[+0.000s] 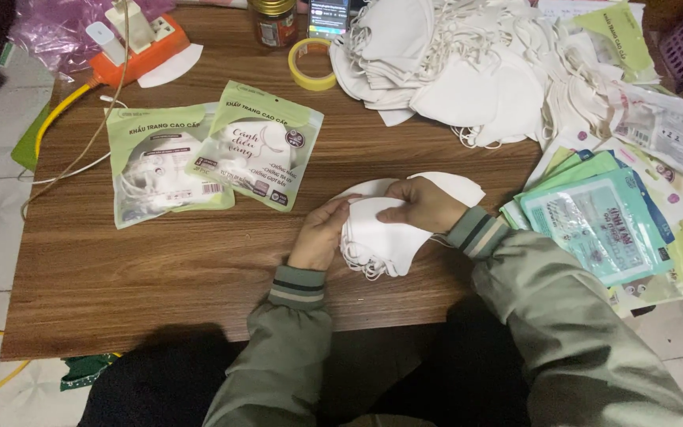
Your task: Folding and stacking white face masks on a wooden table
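A small stack of white folded face masks (381,237) rests low over the wooden table (160,269), held from both sides. My left hand (322,235) grips the stack's left edge. My right hand (424,204) lies over its top, fingers curled on the masks. One more white mask (460,186) lies flat just behind my right hand. Two filled green mask packets (262,146) (160,166) lie to the left of my hands.
A big heap of loose white masks (468,71) fills the back right. Empty green and teal packets (602,221) are piled at the right edge. A yellow tape roll (311,65), a jar (276,22), a phone (330,17) and an orange power strip (140,47) stand at the back.
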